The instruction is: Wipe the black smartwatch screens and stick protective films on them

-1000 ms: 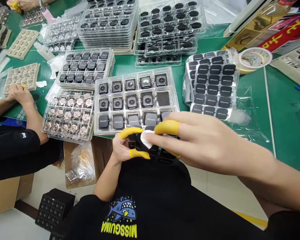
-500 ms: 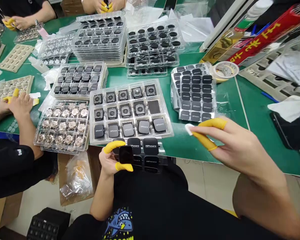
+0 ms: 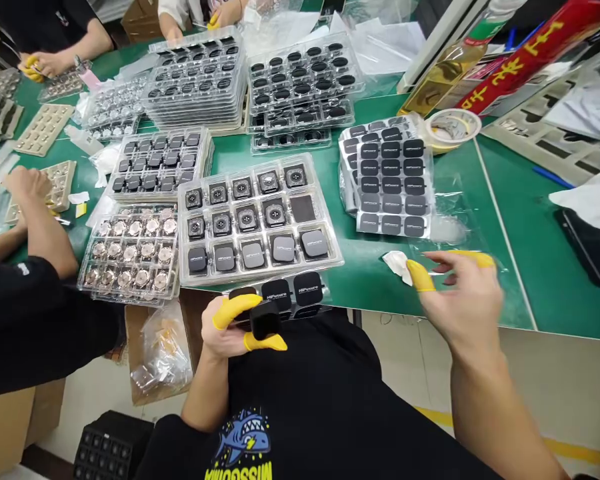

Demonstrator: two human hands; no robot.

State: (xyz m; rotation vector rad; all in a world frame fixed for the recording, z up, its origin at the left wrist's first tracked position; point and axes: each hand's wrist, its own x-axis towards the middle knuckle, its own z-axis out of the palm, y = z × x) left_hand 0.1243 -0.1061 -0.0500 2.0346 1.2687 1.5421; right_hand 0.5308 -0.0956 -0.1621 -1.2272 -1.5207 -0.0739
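A dark square watch face (image 3: pixel 265 320) is gripped by its edges between the yellow-covered thumb and finger of my left hand (image 3: pixel 235 328). Just behind it, a sheet of black square stickers (image 3: pixel 308 289) overhangs the table's front edge. My right hand (image 3: pixel 455 283) is over the table at the right, fingers apart, yellow covers on thumb and index finger. By its thumb tip lies a crumpled white wipe (image 3: pixel 398 265). The clear tray (image 3: pixel 336 257) in front of me holds rows of square watches, some with black covers, and one slot without a watch.
A pile of sticker sheets (image 3: pixel 391 180) and a tape roll (image 3: pixel 453 128) lie behind my right hand. Tray stacks (image 3: pixel 195 100) stand at the back. A bottle (image 3: pixel 443 70) leans at back right. A co-worker's arm (image 3: pixel 45 220) reaches in at left; a phone (image 3: pixel 593 247) lies far right.
My right hand has opened and let go of the white wipe, which now lies on the table. My left hand has shifted slightly right and down with the watch, which is tilted more. The view has shifted slightly.
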